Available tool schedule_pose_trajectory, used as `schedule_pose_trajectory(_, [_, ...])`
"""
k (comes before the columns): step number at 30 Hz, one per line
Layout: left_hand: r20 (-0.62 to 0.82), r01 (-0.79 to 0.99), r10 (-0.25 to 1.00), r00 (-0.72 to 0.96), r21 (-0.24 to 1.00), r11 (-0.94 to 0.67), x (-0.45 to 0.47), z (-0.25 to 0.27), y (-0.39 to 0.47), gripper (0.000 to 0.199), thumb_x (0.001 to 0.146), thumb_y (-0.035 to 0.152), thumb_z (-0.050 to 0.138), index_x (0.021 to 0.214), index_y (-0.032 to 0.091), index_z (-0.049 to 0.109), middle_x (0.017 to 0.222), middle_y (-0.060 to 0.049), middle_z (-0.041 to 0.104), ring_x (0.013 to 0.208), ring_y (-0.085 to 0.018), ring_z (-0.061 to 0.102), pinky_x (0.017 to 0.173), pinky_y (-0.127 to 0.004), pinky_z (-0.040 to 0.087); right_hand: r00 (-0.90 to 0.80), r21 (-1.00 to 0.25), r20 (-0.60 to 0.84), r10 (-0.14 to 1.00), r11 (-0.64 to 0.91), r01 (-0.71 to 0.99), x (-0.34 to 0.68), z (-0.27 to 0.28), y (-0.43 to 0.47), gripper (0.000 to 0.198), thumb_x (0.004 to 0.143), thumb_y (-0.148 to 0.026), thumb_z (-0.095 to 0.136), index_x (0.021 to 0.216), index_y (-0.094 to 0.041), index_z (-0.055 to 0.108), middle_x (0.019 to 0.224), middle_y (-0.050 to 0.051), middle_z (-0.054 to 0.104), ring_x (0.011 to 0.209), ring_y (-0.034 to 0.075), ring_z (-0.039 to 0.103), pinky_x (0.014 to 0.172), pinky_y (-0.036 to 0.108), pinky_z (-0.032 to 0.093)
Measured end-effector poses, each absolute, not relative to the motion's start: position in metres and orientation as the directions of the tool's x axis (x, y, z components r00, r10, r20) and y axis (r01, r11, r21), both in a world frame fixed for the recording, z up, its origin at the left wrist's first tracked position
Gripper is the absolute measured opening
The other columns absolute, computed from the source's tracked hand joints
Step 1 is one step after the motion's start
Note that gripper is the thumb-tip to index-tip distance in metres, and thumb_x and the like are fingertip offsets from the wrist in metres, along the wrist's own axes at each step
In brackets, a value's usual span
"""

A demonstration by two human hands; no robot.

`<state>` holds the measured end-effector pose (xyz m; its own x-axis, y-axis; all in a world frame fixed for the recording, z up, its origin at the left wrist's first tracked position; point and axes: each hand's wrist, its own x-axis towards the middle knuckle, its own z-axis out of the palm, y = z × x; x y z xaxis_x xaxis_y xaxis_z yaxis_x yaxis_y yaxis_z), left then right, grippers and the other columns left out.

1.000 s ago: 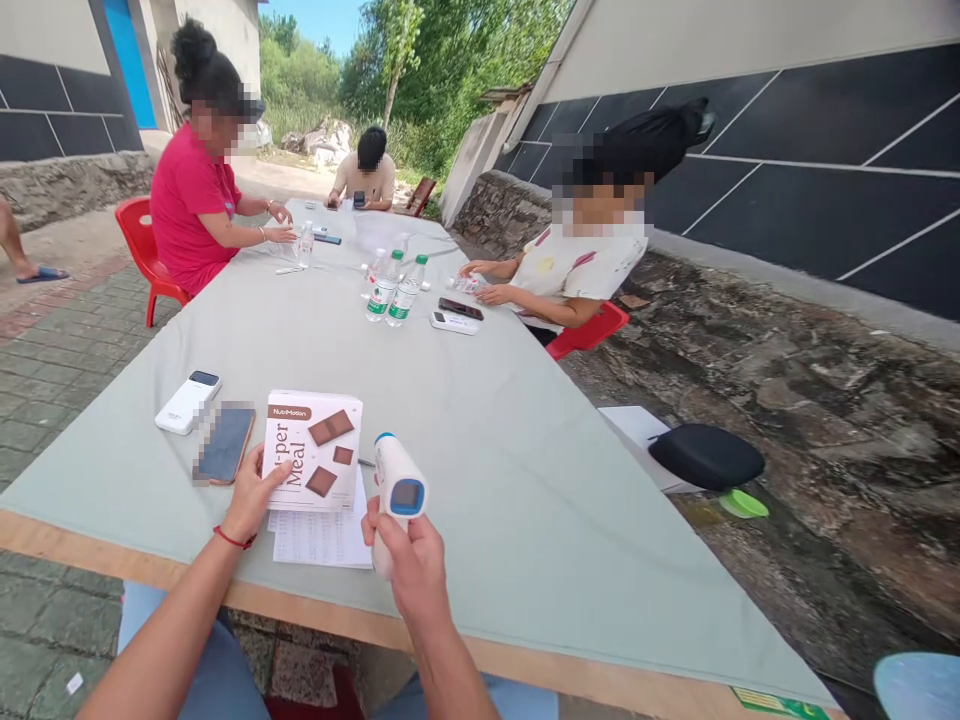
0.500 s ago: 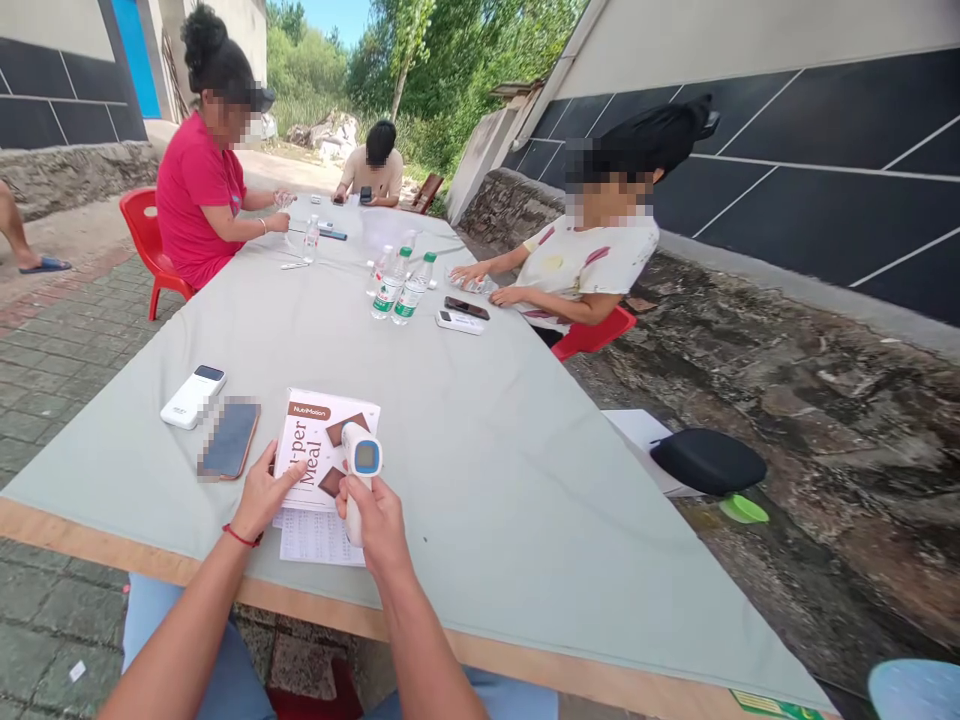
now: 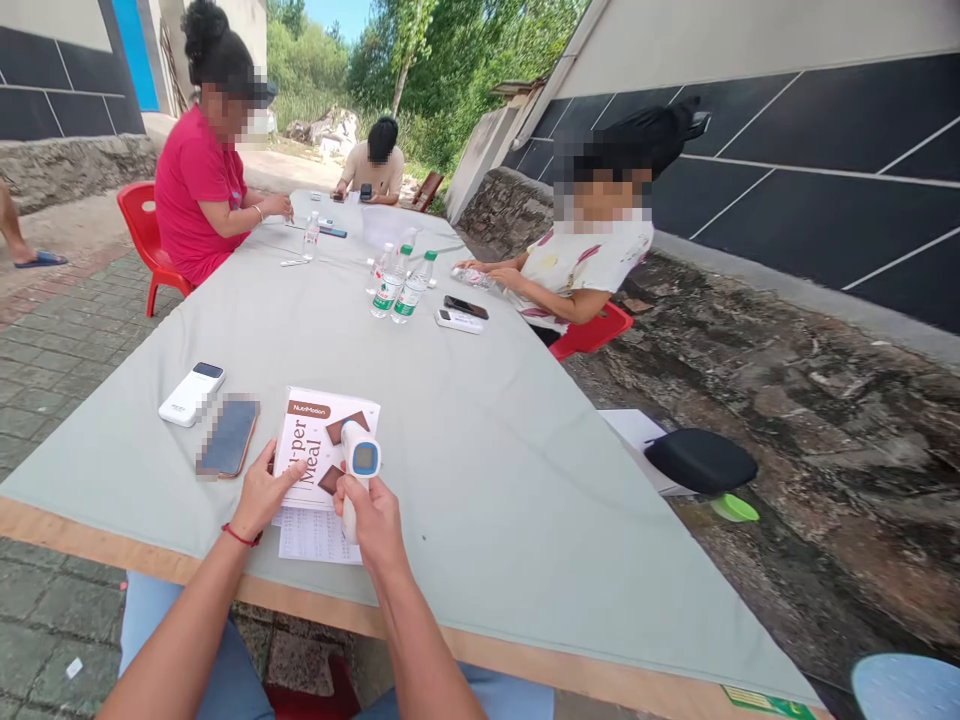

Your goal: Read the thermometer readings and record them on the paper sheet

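Observation:
My left hand (image 3: 266, 488) grips the left edge of a white and brown box (image 3: 306, 440) printed "NutriMotion", its thumb lying on the front face. In my right hand (image 3: 373, 515) is a white infrared thermometer (image 3: 365, 452), fingers wrapped round its handle. The thermometer's blue-rimmed screen faces me, and its head overlaps the right side of the box. Beneath the box a printed sheet of paper (image 3: 311, 540) lies on the table. A phone (image 3: 231, 438) and a white power bank (image 3: 191, 393) rest left of the box.
Water bottles (image 3: 400, 290) stand mid-table, near another phone (image 3: 466, 307) and a white device (image 3: 459, 321). Three people sit around the cloth-covered table (image 3: 525, 500): one in pink (image 3: 199, 180), one in a patterned shirt (image 3: 600, 255), one at the far end. A black case (image 3: 701, 460) lies beyond the right edge.
My hands, the box and the thermometer hold nearly the same place. The person in pink has drawn their hands together; the person on the right has moved theirs closer together over a clear plastic item.

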<state>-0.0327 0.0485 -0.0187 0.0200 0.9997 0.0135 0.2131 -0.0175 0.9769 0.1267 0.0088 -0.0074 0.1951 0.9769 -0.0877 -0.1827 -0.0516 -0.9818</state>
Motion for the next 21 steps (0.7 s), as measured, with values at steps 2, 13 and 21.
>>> schedule_pose_trajectory(2, [0.013, 0.206, 1.0, 0.026, 0.978, -0.018, -0.033, -0.018, 0.049, 0.058, 0.075, 0.054, 0.065, 0.12, 0.018, 0.058, 0.11, -0.007, 0.069, 0.095, -0.024, 0.064, 0.081, -0.033, 0.051, 0.15, -0.975, -0.117, 0.982, -0.084, -0.205, 0.127, -0.007, 0.01, 0.028, 0.077, -0.045, 0.059, 0.072, -0.017, 0.06, 0.053, -0.004, 0.052, 0.051, 0.011, 0.041, 0.05, 0.024, 0.034])
schedule_pose_trajectory(13, [-0.042, 0.098, 0.999, -0.034, 0.994, 0.045, -0.031, -0.022, 0.043, 0.068, 0.068, 0.053, 0.073, 0.122, 0.015, 0.054, 0.113, -0.011, 0.067, 0.104, -0.028, 0.063, 0.091, -0.041, 0.049, 0.352, -0.961, -0.005, 0.936, -0.102, 0.257, 0.191, -0.007, -0.002, 0.039, 0.075, -0.052, 0.059, 0.092, -0.018, 0.065, 0.071, 0.002, 0.062, 0.065, 0.018, 0.054, 0.06, 0.028, 0.041])
schedule_pose_trajectory(21, [0.183, -0.196, 0.975, -0.124, 0.959, -0.205, -0.03, -0.012, 0.094, 0.071, 0.071, 0.05, 0.073, 0.127, 0.019, 0.042, 0.13, -0.012, 0.055, 0.118, -0.027, 0.055, 0.097, -0.042, 0.047, 0.377, -0.391, 0.043, 0.925, -0.331, 0.859, 0.292, -0.078, -0.002, 0.047, 0.079, -0.044, 0.056, 0.12, -0.023, 0.059, 0.102, 0.009, 0.063, 0.085, 0.025, 0.06, 0.069, 0.034, 0.042])
